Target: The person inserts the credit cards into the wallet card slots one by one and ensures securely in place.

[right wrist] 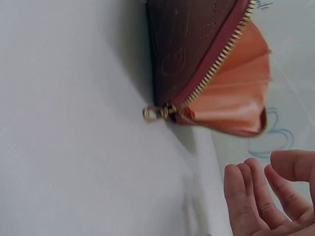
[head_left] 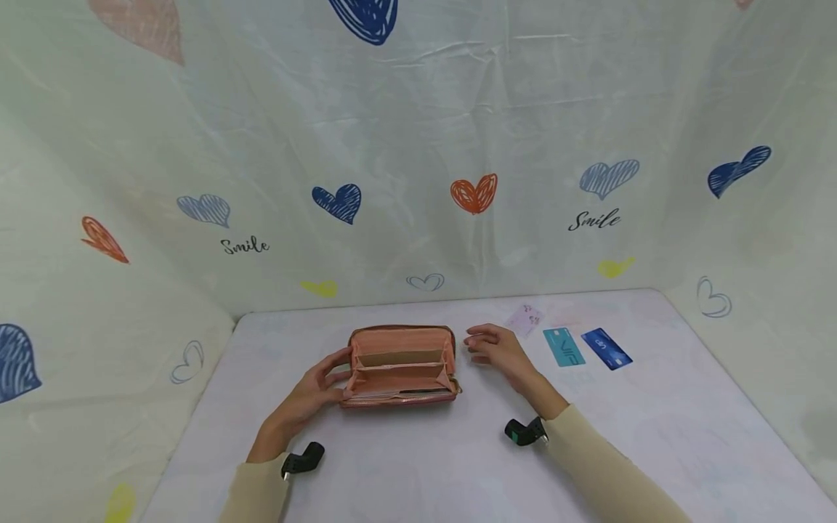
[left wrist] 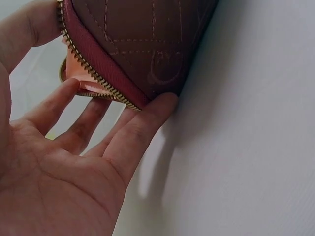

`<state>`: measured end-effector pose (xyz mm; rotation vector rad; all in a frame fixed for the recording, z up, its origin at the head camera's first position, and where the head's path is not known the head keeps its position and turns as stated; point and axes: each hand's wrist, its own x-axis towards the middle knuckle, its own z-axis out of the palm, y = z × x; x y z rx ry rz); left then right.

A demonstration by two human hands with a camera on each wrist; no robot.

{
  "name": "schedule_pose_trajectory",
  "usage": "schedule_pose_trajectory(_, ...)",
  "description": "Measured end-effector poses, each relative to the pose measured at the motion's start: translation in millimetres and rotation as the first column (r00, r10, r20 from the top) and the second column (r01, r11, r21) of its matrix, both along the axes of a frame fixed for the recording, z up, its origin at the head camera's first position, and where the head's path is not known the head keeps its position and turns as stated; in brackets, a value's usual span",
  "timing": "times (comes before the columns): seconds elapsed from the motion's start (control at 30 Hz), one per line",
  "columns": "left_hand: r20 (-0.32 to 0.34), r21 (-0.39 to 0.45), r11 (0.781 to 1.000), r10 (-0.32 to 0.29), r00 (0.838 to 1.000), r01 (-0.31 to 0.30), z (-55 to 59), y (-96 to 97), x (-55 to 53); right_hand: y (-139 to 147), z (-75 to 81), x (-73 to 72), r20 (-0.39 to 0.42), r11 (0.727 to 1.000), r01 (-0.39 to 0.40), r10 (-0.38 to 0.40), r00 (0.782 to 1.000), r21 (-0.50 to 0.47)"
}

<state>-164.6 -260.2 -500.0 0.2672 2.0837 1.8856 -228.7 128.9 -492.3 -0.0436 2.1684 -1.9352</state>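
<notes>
The left hand (head_left: pixel 312 391), a black device (head_left: pixel 304 459) below its wrist, grips the left end of the wallet (head_left: pixel 400 365), thumb at the near corner and fingers along the side. The wallet rests on the white table (head_left: pixel 405 457), slightly left of centre, spread open towards the person. Its outside is dark brown with stitched lines, an embossed mark and red trim; brass teeth run along the zip (left wrist: pixel 92 73), and the salmon lining (head_left: pixel 392 339) folds into several pockets. At its right near corner the zip pull (right wrist: pixel 156 113) juts out. Just right of it the right hand (head_left: pixel 502 354) hovers holding nothing, fingers loosely bent. Close by that hand lies a pale pink card (head_left: pixel 525 317), then a teal card (head_left: pixel 564 347), tilted, then a blue card (head_left: pixel 607 349). A heart-printed sheet (head_left: pixel 366 261) rises behind the table.
</notes>
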Motion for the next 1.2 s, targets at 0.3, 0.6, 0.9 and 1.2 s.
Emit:
schedule_pose_trajectory(0.3,0.017,-0.007,1.0,-0.006,1.0,0.006,0.0,-11.3,-2.8,51.1,5.0,17.5,-0.079,0.992,0.05,-0.041,0.996,0.113)
schedule_pose_trajectory(0.6,0.043,0.012,1.0,0.003,0.999,-0.004,-9.2,-11.8,-0.5,78.0,-1.3,28.9,-0.101,0.956,0.116,-0.092,0.991,0.269)
schedule_pose_trajectory(0.9,0.07,0.03,0.999,0.032,0.997,-0.034,-11.5,-7.2,-0.1,81.4,-11.0,30.7,-0.159,0.916,0.165,-0.114,0.981,0.366)
schedule_pose_trajectory(1.2,0.078,0.023,0.999,0.044,0.996,-0.046,-13.3,-4.4,0.4,67.5,-14.6,24.2,-0.179,0.84,0.146,-0.06,0.982,0.522)
